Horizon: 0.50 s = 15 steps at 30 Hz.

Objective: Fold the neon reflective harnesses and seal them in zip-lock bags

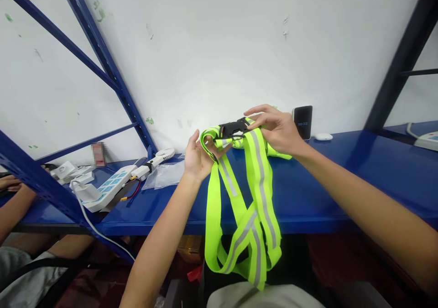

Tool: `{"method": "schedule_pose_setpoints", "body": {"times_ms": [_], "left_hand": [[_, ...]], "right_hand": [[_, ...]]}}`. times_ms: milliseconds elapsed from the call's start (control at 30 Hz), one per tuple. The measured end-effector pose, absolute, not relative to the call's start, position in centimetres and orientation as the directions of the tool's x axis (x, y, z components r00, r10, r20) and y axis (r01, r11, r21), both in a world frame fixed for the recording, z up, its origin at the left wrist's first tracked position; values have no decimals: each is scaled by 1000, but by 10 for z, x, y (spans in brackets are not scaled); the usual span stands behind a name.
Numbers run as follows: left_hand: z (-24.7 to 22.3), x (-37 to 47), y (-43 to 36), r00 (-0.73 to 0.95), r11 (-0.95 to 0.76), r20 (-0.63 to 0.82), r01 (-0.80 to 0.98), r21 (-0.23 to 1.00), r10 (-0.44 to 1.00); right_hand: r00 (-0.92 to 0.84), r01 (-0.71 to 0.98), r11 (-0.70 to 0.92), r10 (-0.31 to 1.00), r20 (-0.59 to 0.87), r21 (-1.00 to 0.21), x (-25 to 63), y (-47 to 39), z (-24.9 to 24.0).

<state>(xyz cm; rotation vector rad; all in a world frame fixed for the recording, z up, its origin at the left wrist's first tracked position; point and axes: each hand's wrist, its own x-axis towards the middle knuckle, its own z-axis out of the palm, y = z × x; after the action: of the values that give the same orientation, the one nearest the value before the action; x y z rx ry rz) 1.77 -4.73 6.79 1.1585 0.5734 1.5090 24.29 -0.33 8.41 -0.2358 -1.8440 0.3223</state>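
A neon yellow-green reflective strap harness (262, 180) with silver stripes is held up above the front of the blue table. Its black plastic buckle (233, 128) lies between my two hands, and the two buckle halves look joined. My left hand (200, 159) is under the left end, with a loop of strap over its fingers, which are partly hidden. My right hand (275, 127) pinches the strap at the right end of the buckle. The long straps hang in loops below the table's edge, toward my lap.
The blue table (328, 185) carries a phone (303, 122) leaning against the wall and a white case (323, 137). At left are a power strip (111, 187), a small white fan (160, 156) and clear plastic bags (167, 174). Another person's arm (17, 207) rests beyond the blue post.
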Motion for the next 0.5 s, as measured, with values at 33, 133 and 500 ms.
{"method": "schedule_pose_setpoints", "body": {"times_ms": [33, 133, 500], "left_hand": [[70, 17, -45, 38, -328, 378, -420, 846, 925], [75, 12, -41, 1, -458, 469, -209, 864, 883], [74, 5, -61, 255, -591, 707, 757, 279, 659]], "right_hand": [[-331, 57, 947, 316, 889, -316, 246, -6, 85], [-491, 238, 936, 346, 800, -259, 254, -11, 88], [-618, 466, 819, 573, 538, -336, 261, -11, 85]]}}
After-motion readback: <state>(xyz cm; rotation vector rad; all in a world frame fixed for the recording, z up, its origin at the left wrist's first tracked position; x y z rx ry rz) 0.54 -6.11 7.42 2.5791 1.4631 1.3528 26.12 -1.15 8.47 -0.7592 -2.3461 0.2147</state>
